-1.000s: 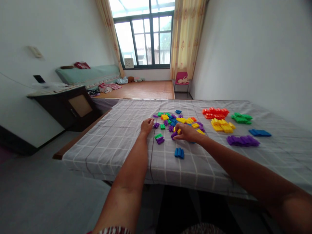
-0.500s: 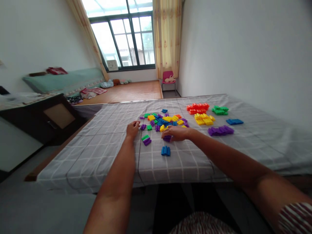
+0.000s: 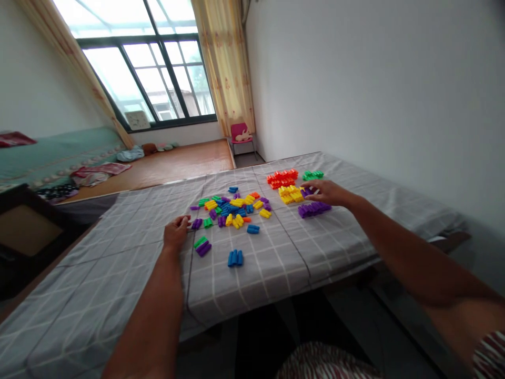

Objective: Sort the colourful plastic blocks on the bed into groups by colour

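My right hand (image 3: 327,192) grips a purple plastic block (image 3: 305,193), held above the sorted groups on the right. Just below it lies a row of purple blocks (image 3: 314,209), and a group of yellow blocks (image 3: 291,194) is to its left. My left hand (image 3: 176,231) rests on the cloth with its fingers curled together; anything in them is hidden. Close to its fingertips sits a small purple block (image 3: 197,223). A mixed pile of tube-shaped blocks (image 3: 231,209) spreads between my hands. Nearer to me are a green and purple piece (image 3: 202,246) and a blue piece (image 3: 235,258).
Orange-red blocks (image 3: 282,179) and green blocks (image 3: 313,175) stand grouped at the back right. Everything lies on a grey checked cloth (image 3: 145,273). A white wall (image 3: 374,95) borders the right side. Beyond are a wooden platform (image 3: 189,163) and a pink chair (image 3: 239,131).
My right hand has moved from the near side of the pile to the sorted groups, carrying the purple block. The view has turned right. My left hand stays beside the pile.
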A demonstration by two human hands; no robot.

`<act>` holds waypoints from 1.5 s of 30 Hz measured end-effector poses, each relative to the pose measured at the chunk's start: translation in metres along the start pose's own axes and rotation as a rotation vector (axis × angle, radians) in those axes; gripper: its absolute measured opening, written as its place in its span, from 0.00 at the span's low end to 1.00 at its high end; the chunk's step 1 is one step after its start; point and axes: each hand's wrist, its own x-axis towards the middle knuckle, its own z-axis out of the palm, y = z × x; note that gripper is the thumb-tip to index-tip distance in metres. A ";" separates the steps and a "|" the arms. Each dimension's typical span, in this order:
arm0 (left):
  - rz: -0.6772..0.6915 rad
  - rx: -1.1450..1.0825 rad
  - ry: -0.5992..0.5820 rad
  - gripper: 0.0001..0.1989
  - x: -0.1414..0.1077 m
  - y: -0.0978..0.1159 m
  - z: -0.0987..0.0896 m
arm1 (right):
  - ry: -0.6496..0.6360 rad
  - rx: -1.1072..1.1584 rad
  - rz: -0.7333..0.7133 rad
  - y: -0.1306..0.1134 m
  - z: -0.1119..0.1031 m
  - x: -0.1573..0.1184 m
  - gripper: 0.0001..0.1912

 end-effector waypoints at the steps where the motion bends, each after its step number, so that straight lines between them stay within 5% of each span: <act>1: 0.002 0.014 0.003 0.16 0.000 0.000 0.000 | -0.026 -0.005 0.020 0.009 -0.006 -0.003 0.25; 10: 0.019 0.068 0.010 0.16 0.002 -0.003 -0.002 | -0.157 -0.248 -0.023 0.012 0.004 -0.008 0.20; 17: 0.029 0.082 -0.028 0.19 -0.001 -0.001 0.000 | -0.073 -0.213 -0.059 0.008 0.002 -0.002 0.26; 21: 0.083 0.196 -0.034 0.21 0.002 -0.008 0.001 | -0.017 -0.174 -0.183 -0.029 0.020 0.020 0.20; 26: 0.116 0.246 -0.053 0.20 0.003 -0.013 0.002 | -0.165 -0.117 -0.353 -0.092 0.087 0.058 0.19; 33: 0.111 0.216 -0.048 0.19 0.000 -0.010 0.004 | -0.227 -0.138 -0.337 -0.161 0.159 0.110 0.25; 39: 0.062 0.249 -0.012 0.17 -0.006 -0.001 0.002 | -0.345 0.043 -0.586 -0.191 0.169 0.138 0.22; 42: 0.060 0.273 -0.010 0.16 -0.009 0.003 0.002 | -0.475 -0.049 -0.500 -0.185 0.163 0.155 0.15; 45: 0.048 0.276 -0.012 0.15 -0.009 0.005 0.003 | -0.442 -0.203 -0.310 -0.176 0.153 0.176 0.11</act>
